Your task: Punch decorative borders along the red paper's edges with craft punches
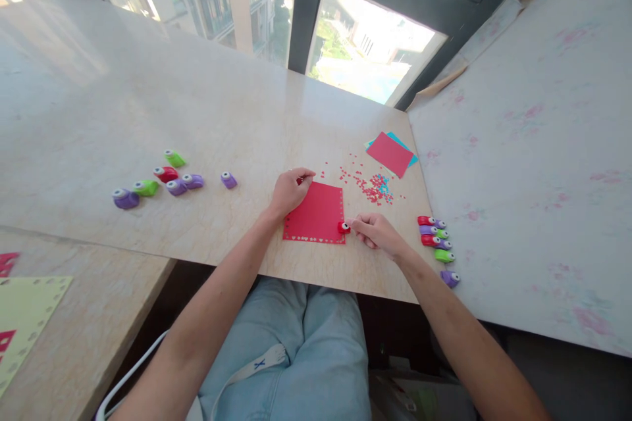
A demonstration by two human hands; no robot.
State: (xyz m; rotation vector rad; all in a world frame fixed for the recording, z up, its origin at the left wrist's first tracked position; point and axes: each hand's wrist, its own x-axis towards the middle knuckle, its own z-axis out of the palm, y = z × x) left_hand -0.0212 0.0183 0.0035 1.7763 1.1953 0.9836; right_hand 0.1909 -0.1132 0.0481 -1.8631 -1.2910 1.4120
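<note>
Head view: left hand [289,189] pressed flat on far-left corner of red paper square [316,212], fingers spread, gripping nothing. Right hand [375,231] – fingers pinched shut around small red punch [343,227] at paper's near-right corner. Risk: thin sheet slides on smooth marble-look worktop [148,112] – hole row goes crooked. Punches glossy plastic; confetti [370,185] loose.

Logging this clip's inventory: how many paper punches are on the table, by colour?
Counting the punches that show, by body colour:
Purple: 6
Green: 4
Red: 4, including the one at the right hand on the red paper
Total: 14
The cluster at the right edge overlaps, so its counts are approximate.
</note>
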